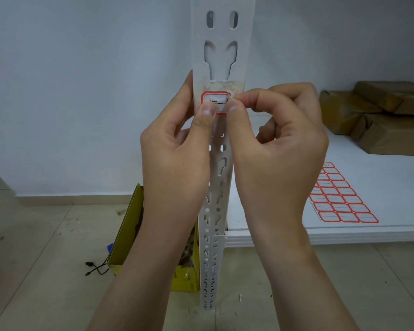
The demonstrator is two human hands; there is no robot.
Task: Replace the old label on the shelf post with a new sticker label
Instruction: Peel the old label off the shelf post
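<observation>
Pressing the red-bordered sticker label (215, 101) onto the shelf post (221, 56), both hands' fingers (207, 113) seemingly pinch its lower edge.

A: Where is everything, taking the post (221, 56) as the mark?
B: The label (216, 99) sits on its front, with a hand at either side. The shelf (392, 168) runs right of the post, carrying the sticker sheet (342, 194) near its front edge and the parcels (378, 115) behind that.
A: And left?
B: A box (132, 223) on the floor (46, 235), beside the post's foot.
</observation>
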